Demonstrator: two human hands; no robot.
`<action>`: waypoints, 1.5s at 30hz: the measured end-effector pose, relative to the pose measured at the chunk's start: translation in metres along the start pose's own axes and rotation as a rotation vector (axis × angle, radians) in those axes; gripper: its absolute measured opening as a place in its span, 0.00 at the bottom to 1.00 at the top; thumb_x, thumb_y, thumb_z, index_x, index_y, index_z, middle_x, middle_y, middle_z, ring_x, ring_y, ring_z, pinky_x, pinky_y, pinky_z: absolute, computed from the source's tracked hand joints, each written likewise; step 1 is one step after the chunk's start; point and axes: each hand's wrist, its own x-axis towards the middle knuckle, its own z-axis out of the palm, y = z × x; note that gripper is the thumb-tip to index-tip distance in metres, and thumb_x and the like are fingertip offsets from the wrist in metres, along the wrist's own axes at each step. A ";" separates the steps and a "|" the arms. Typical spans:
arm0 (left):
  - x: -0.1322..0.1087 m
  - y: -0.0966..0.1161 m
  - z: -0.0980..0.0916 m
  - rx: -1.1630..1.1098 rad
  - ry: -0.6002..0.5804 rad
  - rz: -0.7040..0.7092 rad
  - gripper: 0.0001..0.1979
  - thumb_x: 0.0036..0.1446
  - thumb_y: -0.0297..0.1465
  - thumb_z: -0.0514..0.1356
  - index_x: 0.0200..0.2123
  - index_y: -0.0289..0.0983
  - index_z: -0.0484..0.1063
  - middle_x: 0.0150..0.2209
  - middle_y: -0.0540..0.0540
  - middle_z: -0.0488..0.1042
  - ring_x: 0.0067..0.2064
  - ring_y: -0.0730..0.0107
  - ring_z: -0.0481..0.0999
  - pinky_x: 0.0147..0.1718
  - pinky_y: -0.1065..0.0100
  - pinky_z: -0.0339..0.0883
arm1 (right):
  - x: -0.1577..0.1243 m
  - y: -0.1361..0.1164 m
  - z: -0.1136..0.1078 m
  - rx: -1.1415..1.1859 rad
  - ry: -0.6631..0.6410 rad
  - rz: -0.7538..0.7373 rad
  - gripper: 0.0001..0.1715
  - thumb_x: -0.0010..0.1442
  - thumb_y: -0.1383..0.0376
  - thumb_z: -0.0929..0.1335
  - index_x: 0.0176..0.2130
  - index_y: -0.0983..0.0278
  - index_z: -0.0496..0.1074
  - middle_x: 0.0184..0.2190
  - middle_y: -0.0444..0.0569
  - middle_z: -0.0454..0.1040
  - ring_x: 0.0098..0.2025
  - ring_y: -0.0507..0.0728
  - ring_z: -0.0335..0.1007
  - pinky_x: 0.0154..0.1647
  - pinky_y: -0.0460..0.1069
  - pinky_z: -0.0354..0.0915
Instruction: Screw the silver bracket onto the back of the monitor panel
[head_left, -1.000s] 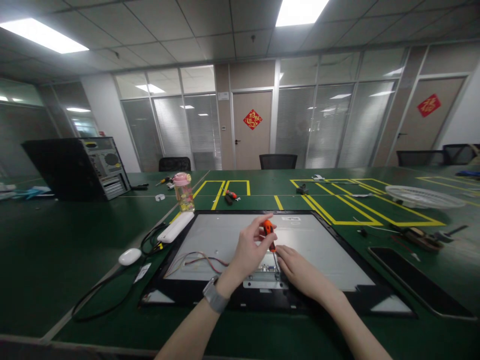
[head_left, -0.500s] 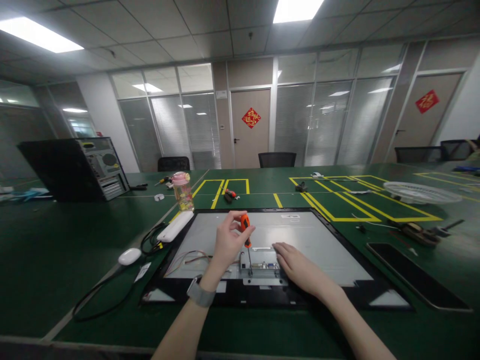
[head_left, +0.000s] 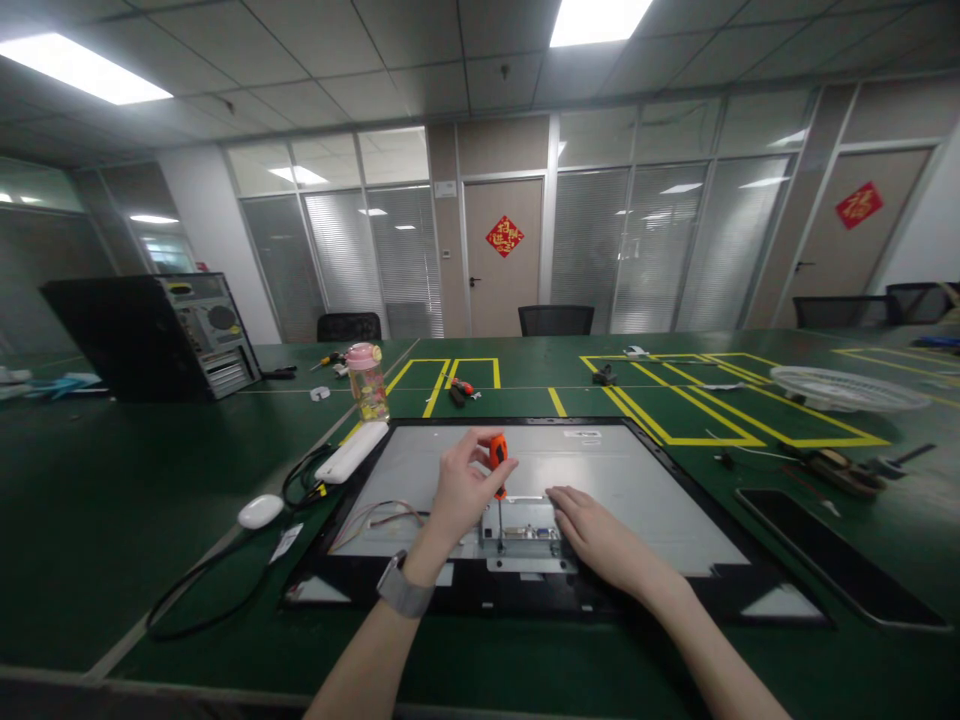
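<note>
A monitor panel (head_left: pixel 652 490) lies face down on the green table, its grey metal back up inside a black frame. Near its front edge sits a small metal connector board (head_left: pixel 529 540). My left hand (head_left: pixel 461 490) is closed around an orange-handled screwdriver (head_left: pixel 498 455), held upright with its tip on the left part of that board. My right hand (head_left: pixel 596 530) rests flat on the panel just right of the board, fingers stretched out. A watch is on my left wrist. Thin coloured wires (head_left: pixel 382 515) run across the panel's left side.
A pink-capped bottle (head_left: pixel 366 382), a white bar (head_left: pixel 351 453), a white mouse (head_left: pixel 259 511) with black cable and a PC case (head_left: pixel 165 335) stand to the left. More screwdrivers (head_left: pixel 459 390) lie behind the panel. A black strip (head_left: pixel 832 570), tools and a white fan grille (head_left: pixel 847 388) lie right.
My left hand carried the screwdriver leftward from the board's right side to its left side, then stood it more upright. My right hand stayed flat on the panel.
</note>
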 end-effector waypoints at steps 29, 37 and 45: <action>0.005 0.012 -0.005 -0.156 0.061 0.070 0.06 0.54 0.32 0.62 0.31 0.37 0.77 0.32 0.47 0.69 0.34 0.69 0.70 0.34 0.70 0.66 | 0.000 0.002 0.001 0.012 0.002 0.004 0.27 0.66 0.61 0.55 0.59 0.69 0.64 0.59 0.58 0.66 0.61 0.62 0.59 0.63 0.57 0.53; 0.004 0.015 -0.007 -0.205 0.034 0.003 0.13 0.60 0.34 0.55 0.35 0.37 0.78 0.32 0.46 0.71 0.36 0.67 0.72 0.37 0.69 0.65 | -0.001 -0.001 -0.002 0.002 -0.011 0.004 0.28 0.67 0.61 0.54 0.59 0.71 0.64 0.59 0.59 0.66 0.61 0.62 0.60 0.63 0.56 0.53; 0.005 0.016 -0.005 -0.282 0.054 -0.085 0.14 0.59 0.34 0.53 0.40 0.35 0.76 0.29 0.47 0.73 0.33 0.68 0.72 0.33 0.70 0.66 | -0.001 0.000 -0.001 0.008 0.000 -0.005 0.28 0.67 0.61 0.54 0.59 0.71 0.64 0.58 0.60 0.67 0.60 0.62 0.61 0.63 0.57 0.54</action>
